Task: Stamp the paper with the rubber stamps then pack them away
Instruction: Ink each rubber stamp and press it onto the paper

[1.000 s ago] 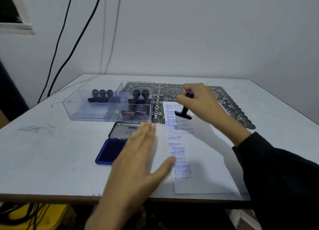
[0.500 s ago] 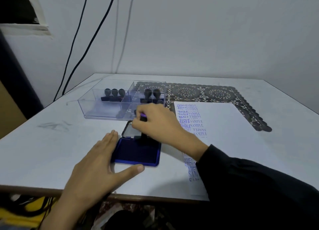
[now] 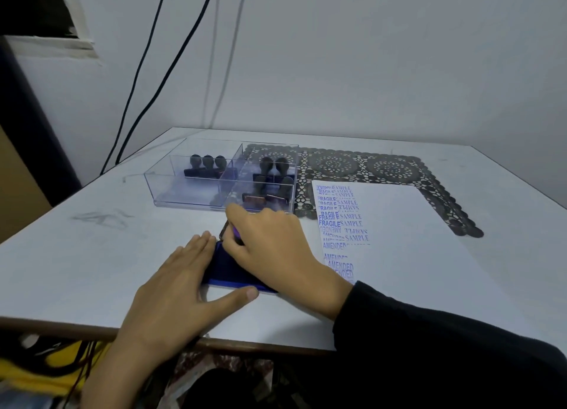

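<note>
Over the rectangular blue ink pad (image 3: pixel 228 270), right hand (image 3: pixel 271 247) grip curls round a purple-topped stamp (image 3: pixel 237 234); left hand (image 3: pixel 175 289) lies flat.

I see the right hand (image 3: pixel 270 249) grip a stamp (image 3: pixel 237 233) on the blue ink pad (image 3: pixel 227 270). The left hand (image 3: pixel 175 289) lies flat against the pad.

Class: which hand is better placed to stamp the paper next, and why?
Right hand: it grips the stamp at the ink pad, beside the paper; the left hand rests against the pad.

White table (image 3: pixel 92 255), clear organiser (image 3: pixel 190 194), ink pad (image 3: pixel 227 270), paper (image 3: pixel 399 240), lace mat (image 3: pixel 362 166)
</note>
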Motion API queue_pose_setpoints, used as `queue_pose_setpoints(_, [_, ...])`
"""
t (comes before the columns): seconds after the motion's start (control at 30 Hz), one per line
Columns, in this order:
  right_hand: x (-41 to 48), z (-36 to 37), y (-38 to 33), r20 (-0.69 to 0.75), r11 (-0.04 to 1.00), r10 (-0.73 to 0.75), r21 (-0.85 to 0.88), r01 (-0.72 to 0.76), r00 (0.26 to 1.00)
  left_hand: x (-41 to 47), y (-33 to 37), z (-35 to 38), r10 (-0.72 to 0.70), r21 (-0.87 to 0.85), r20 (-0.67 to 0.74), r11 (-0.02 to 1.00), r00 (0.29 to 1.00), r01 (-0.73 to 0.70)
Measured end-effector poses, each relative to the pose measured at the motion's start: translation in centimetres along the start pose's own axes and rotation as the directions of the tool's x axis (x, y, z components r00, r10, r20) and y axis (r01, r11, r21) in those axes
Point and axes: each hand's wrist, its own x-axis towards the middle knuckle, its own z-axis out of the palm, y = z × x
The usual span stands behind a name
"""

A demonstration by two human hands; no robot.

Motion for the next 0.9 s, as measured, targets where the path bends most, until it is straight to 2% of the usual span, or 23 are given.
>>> queue_pose_setpoints(0.1, [0.1,-0.7,0.2,0.065,0.999,-0.026,0.042,0.023,0.998,-0.2,0.5,-0.4,-0.002,-0.02,-0.007,1.0,1.0,0.002])
queue_pose_setpoints(0.17, [0.5,-1.4,0.9,0.161,0.989,0.019,0.142,-0.042,0.987,-0.3,1.2,-0.6,0.026,-0.059,-0.016,0.998,1.0,-0.026])
queue_pose_setpoints(0.3, [0.8,-3.9,3.8,0.161,0.958,0.145,0.225,-0.179,0.976,-0.7,3.0,-0.6,0.083,-0.15,-0.046,0.985,0.996,-0.089])
queue_pose_setpoints(0.43, [-0.1,-5.9,7.5,0.219,0.947,0.243,0.16,-0.28,0.945,-0.6,5.8,0.7,0.221,-0.185,-0.078,0.955,0.972,-0.232])
queue_pose_setpoints(0.53, [-1.2,-6.7,9.7,0.238,0.942,0.299,0.079,-0.325,0.924,-0.2,8.5,2.0,0.315,-0.203,-0.047,0.926,0.948,-0.318])
queue_pose_setpoints(0.63, [-2.1,-7.1,11.4,0.253,0.939,0.331,0.005,-0.343,0.909,0.0,10.5,4.6,0.396,-0.129,-0.016,0.91,0.918,-0.395])
queue_pose_setpoints(0.67, [-2.3,-7.2,11.7,0.258,0.94,0.332,-0.012,-0.34,0.907,0.0,11.1,5.1,0.402,-0.072,-0.003,0.913,0.916,-0.401])
queue_pose_setpoints(0.73, [-2.7,-7.3,12.2,0.27,0.94,0.335,-0.037,-0.338,0.903,-0.1,12.0,5.4,0.352,-0.024,0.131,0.936,0.927,-0.352])
queue_pose_setpoints(0.9, [-3.2,-7.5,12.7,0.278,0.941,0.336,-0.07,-0.33,0.9,0.0,11.7,6.4,0.36,0.049,0.104,0.929,0.927,-0.366])
